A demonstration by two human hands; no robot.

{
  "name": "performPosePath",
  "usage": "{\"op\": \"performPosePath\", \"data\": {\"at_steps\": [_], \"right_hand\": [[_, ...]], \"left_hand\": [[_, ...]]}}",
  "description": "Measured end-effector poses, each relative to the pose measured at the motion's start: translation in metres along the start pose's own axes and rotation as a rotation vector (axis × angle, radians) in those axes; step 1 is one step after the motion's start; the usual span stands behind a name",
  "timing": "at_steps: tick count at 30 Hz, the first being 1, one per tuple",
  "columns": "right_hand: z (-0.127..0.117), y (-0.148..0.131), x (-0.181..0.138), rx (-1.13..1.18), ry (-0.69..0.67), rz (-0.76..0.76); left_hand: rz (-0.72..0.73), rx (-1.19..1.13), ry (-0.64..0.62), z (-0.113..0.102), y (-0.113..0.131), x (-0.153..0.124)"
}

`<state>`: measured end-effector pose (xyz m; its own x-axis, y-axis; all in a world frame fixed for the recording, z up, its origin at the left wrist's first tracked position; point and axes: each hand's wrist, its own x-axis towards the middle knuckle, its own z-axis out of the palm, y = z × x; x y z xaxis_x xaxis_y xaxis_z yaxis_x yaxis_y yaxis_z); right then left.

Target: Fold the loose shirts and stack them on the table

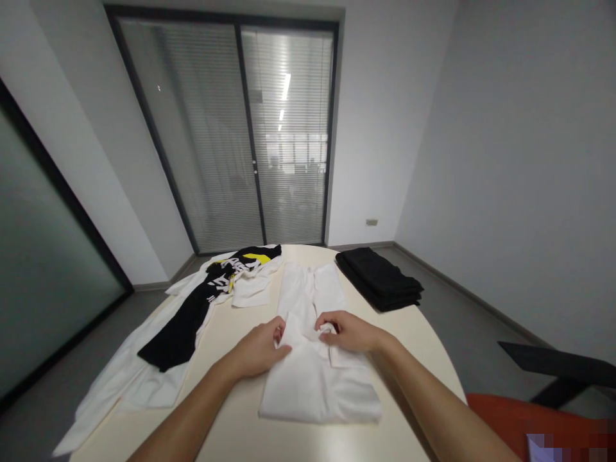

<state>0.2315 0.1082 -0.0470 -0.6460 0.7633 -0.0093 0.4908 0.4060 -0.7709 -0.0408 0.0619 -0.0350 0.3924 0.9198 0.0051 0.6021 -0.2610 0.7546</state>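
A white garment [315, 378] lies lengthwise on the cream table [414, 333], partly folded, running from the near edge toward the far end. My left hand [260, 350] pinches a fold of the white cloth near its middle, fingers curled. My right hand [346, 330] is closed on a small bunch of the same cloth just to the right. The two hands are close together, a few centimetres apart.
A pile of white, black and yellow clothes [202, 301] sprawls over the table's left side and hangs off the edge. A folded black stack [380, 277] sits at the far right. An orange chair [510, 423] is at the near right. Glass doors with blinds [245, 135] stand behind.
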Motion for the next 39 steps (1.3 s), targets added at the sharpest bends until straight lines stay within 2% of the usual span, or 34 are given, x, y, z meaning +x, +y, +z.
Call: {"op": "performPosePath", "data": {"at_steps": [4,6,7,9,12,13,15,18,22,27,30,32,33,35,37,39], "right_hand": [[-0.001,-0.021,-0.013,0.133,-0.335,-0.006],[-0.001,-0.03,-0.016,0.166,-0.388,-0.018],[-0.002,-0.032,-0.016,0.166,-0.344,-0.028],[-0.004,-0.034,-0.013,0.112,-0.127,-0.04],[-0.005,-0.027,-0.002,-0.067,0.228,-0.021],[-0.004,-0.022,0.003,-0.128,0.293,-0.01],[-0.002,-0.013,0.011,-0.212,0.329,0.0],[0.002,-0.002,0.016,-0.246,0.287,0.008],[0.003,-0.001,0.011,-0.17,0.211,0.014],[0.003,-0.015,-0.004,0.068,-0.074,-0.024],[0.003,-0.022,-0.008,0.162,-0.151,-0.047],[0.002,-0.024,-0.008,0.169,-0.079,-0.055],[0.001,-0.024,-0.006,0.165,-0.006,-0.062],[0.0,-0.021,-0.001,0.131,0.179,-0.077],[0.001,-0.015,0.005,0.061,0.331,-0.073],[0.004,-0.009,0.011,-0.027,0.373,-0.05]], "left_hand": [[-0.013,-0.227,-0.45,-0.009,0.014,-0.015],[-0.017,-0.314,-0.551,-0.011,0.017,-0.018],[-0.002,-0.353,-0.535,-0.011,0.017,-0.017],[0.051,-0.415,-0.378,-0.009,0.013,-0.012],[0.075,-0.367,0.034,0.0,0.001,0.001],[0.066,-0.315,0.151,0.003,-0.004,0.005],[0.054,-0.208,0.266,0.009,-0.013,0.013],[0.068,-0.155,0.234,0.012,-0.021,0.018],[0.032,-0.241,0.075,0.008,-0.022,0.015],[-0.054,-0.371,-0.249,0.001,-0.013,0.0],[-0.016,-0.332,-0.303,-0.003,-0.002,-0.006],[0.027,-0.359,-0.266,-0.005,0.002,-0.006],[0.054,-0.377,-0.208,-0.005,0.003,-0.004],[0.093,-0.356,-0.016,-0.002,0.002,0.0],[0.075,-0.238,0.191,0.004,-0.003,0.006],[0.037,-0.069,0.31,0.01,-0.009,0.01]]}}
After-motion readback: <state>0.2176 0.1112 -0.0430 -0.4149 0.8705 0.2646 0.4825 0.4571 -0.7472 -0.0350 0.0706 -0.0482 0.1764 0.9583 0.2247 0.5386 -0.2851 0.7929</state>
